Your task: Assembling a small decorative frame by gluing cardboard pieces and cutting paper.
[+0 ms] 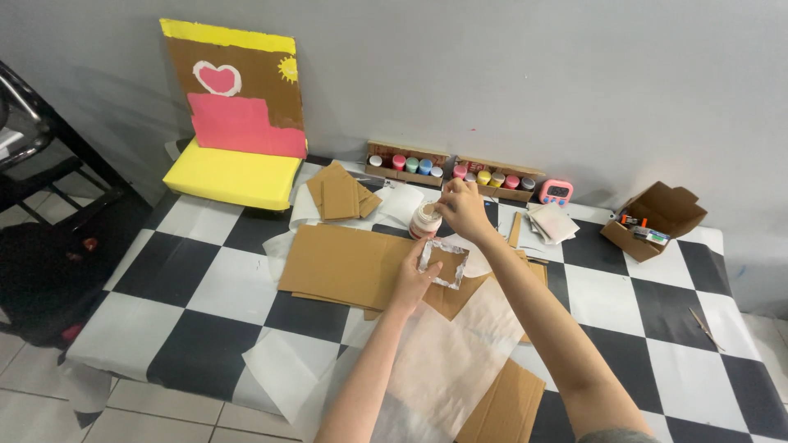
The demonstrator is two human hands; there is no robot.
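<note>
Our left hand [410, 283] grips a small cardboard square [444, 262] — brown, its edges painted white — above the cardboard sheets [341, 267] mid-bench [197, 271]. Our right hand [461, 209] pinches a brush tip — at the white paint jar [425, 221].

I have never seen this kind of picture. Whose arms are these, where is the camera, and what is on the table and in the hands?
There is one picture, from a camera worn on a person's head, looking down at that person's own bare arms. The left hand holds a small cardboard square with a white-painted border. The right hand reaches into a white paint jar; whether it holds a brush is too small to tell. On the checkered table lie brown cardboard sheets, white paper, two boxes of small paint pots, a pink timer and an open cardboard box.
</note>
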